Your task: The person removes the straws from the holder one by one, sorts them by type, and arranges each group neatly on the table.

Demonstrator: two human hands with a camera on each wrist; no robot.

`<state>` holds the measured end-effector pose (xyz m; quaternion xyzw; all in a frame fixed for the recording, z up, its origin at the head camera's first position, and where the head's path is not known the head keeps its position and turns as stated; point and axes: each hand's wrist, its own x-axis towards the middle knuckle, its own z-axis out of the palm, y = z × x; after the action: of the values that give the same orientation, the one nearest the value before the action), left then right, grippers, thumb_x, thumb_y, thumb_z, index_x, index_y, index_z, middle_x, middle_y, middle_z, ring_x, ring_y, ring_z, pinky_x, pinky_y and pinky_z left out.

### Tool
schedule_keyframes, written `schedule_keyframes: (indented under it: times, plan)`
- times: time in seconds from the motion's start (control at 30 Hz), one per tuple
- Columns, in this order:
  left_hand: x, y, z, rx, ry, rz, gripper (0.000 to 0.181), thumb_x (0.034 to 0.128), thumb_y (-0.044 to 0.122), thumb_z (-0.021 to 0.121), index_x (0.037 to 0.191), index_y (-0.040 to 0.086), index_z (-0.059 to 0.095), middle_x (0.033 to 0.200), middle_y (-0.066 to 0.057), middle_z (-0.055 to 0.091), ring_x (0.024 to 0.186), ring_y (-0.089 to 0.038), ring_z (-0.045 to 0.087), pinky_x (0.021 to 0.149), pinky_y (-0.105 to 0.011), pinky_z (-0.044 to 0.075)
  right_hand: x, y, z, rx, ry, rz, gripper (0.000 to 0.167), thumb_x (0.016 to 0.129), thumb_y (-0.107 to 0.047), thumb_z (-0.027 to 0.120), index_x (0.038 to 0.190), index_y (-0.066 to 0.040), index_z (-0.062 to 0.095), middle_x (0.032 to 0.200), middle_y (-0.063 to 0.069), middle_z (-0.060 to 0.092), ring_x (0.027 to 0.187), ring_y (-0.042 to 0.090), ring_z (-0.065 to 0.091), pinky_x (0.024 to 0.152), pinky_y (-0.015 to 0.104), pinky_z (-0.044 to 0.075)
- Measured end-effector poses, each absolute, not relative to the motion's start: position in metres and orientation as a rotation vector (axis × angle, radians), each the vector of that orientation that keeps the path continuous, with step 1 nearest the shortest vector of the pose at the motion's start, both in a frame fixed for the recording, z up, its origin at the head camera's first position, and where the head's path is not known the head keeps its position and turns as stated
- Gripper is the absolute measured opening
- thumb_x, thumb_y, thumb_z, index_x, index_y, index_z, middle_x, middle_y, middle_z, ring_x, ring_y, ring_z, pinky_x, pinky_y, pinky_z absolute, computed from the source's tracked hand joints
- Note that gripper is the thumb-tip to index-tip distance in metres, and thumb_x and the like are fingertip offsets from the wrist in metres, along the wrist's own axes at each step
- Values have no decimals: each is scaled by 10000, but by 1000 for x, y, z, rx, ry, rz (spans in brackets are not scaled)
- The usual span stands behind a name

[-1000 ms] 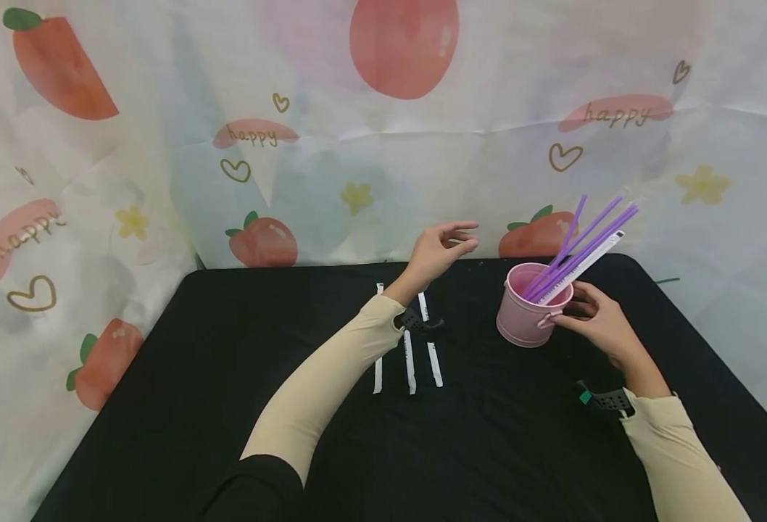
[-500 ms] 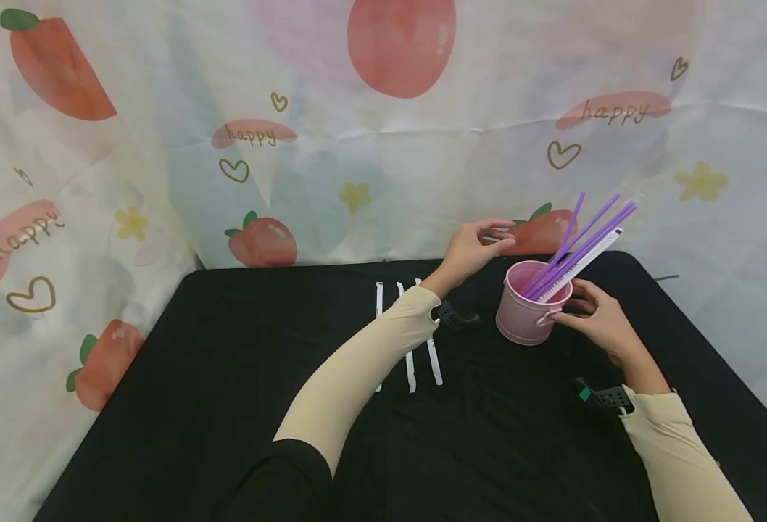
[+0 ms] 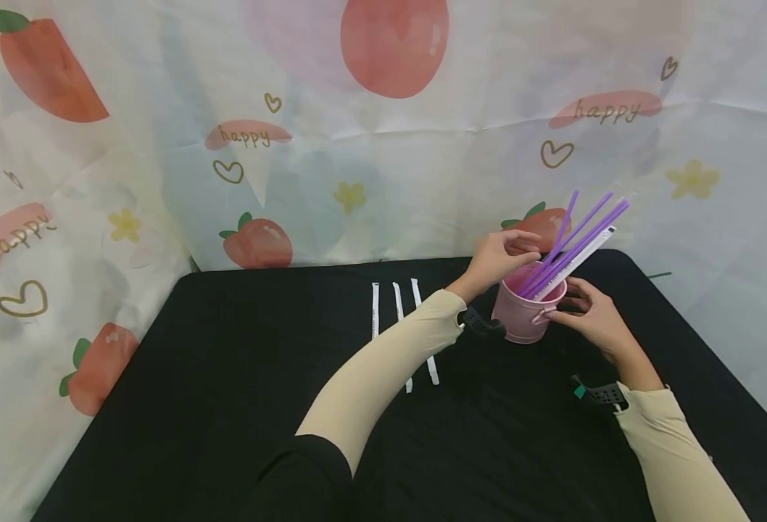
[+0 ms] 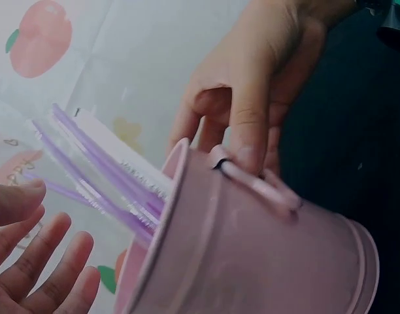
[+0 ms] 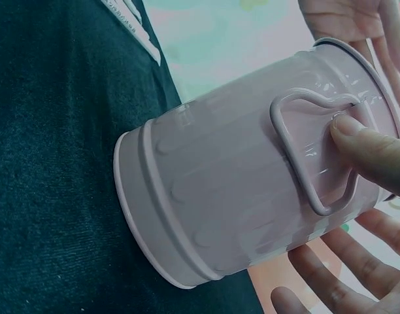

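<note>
A small pink bucket stands on the black cloth at the right. Several purple straws lean out of it, along with a white-wrapped straw. My right hand grips the bucket's right side, its thumb over the wire handle and its other fingers round the wall. Above the left rim, my left hand hovers beside the straws, fingers apart. In the left wrist view a gap shows between the left hand and the purple straws.
Three white-wrapped straws lie side by side on the black cloth, partly hidden under my left forearm. A patterned curtain hangs behind the table's far edge and along its left side.
My left hand has travelled right, from over the far middle of the table to the bucket's rim beside the straws. The right hand keeps its grip on the bucket.
</note>
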<state>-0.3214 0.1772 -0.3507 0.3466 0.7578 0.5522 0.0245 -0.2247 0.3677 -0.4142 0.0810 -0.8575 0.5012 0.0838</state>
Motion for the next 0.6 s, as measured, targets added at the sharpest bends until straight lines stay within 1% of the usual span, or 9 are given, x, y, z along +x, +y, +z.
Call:
schedule_keyframes:
  times: [0.13,0.3,0.43,0.6]
  plan:
    - [-316,185,-353,1085,2336,1663,279,872,149,672,1140,70,660,1013,-79,725,879,-85,674,699,-71,490,-224,366,-413,232,-2564,1498,675,874,-91,660,1415,52,283,1119,-278,423,952,-213,459,734,20,449]
    - [-309,195,-353,1088,2407,1553,289,869,171,676,1148,96,662,1021,-43,725,900,-51,676,720,-40,475,-223,365,-412,221,-2566,1492,667,875,-122,665,1410,37,300,1121,-281,424,950,-214,457,738,20,449]
    - [-307,202,-355,1064,2472,1486,287,865,194,683,1145,129,669,1027,-11,726,905,-28,670,729,-33,470,-223,366,-413,234,-2563,1490,658,877,-112,661,1407,40,302,1118,-278,431,952,-217,464,745,15,445]
    - [-307,206,-360,1016,2503,1438,298,861,219,689,1155,169,667,1029,27,724,882,-6,657,698,-45,470,-224,367,-414,255,-2554,1487,655,873,-79,657,1406,49,298,1120,-267,438,955,-215,471,747,15,449]
